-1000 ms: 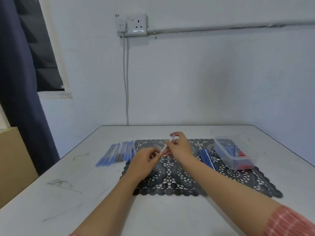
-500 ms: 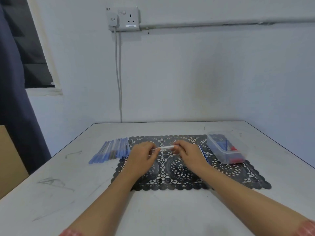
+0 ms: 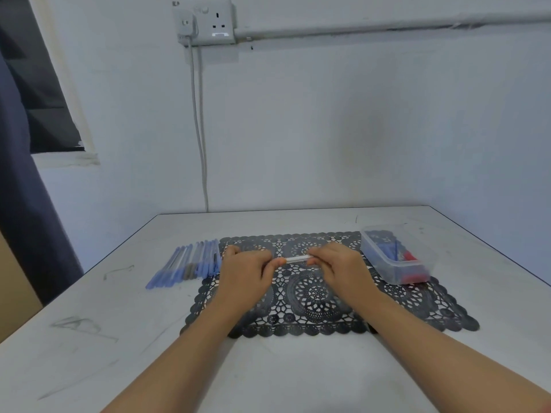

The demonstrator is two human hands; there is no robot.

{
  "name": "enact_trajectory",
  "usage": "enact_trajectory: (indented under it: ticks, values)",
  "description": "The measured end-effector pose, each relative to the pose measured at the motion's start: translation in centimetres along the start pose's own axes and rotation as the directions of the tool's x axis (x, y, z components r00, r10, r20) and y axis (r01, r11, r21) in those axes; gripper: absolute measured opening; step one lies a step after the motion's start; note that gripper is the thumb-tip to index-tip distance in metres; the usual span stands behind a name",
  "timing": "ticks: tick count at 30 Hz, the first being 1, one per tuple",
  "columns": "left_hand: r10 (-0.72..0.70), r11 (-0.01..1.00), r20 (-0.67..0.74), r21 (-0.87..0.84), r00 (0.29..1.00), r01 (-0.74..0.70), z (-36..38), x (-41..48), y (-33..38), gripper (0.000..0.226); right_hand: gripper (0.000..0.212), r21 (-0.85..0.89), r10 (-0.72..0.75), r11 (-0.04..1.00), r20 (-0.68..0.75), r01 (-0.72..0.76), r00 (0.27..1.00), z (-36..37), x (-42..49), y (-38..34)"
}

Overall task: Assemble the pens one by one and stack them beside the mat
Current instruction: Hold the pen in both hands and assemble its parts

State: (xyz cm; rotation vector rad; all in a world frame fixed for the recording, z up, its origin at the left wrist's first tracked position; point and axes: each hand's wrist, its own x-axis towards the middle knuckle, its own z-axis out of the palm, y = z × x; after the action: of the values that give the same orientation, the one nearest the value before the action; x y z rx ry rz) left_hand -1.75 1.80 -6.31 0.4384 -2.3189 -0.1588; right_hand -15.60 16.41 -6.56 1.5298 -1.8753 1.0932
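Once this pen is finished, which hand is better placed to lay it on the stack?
Probably the left hand: it grips the pen at the end nearest the stack of pens, left of the mat. The right hand is farther away, by the plastic box.

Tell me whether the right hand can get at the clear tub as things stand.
Probably yes. The tub sits open-topped just beside the right hand, nothing between them. But that hand and the left hand pinch the pen, so it must let go first.
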Motion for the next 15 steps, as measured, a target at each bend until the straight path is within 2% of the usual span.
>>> enact_trajectory:
  ticks: [15]
  values:
    - [0.016, 0.999, 0.039, 0.028, 0.999, -0.018, -0.52, 0.36, -0.01, 0.039, 0.021, 0.139, 0.079, 0.987, -0.031, -0.074, 0.996, -0.15, 0.09, -0.18]
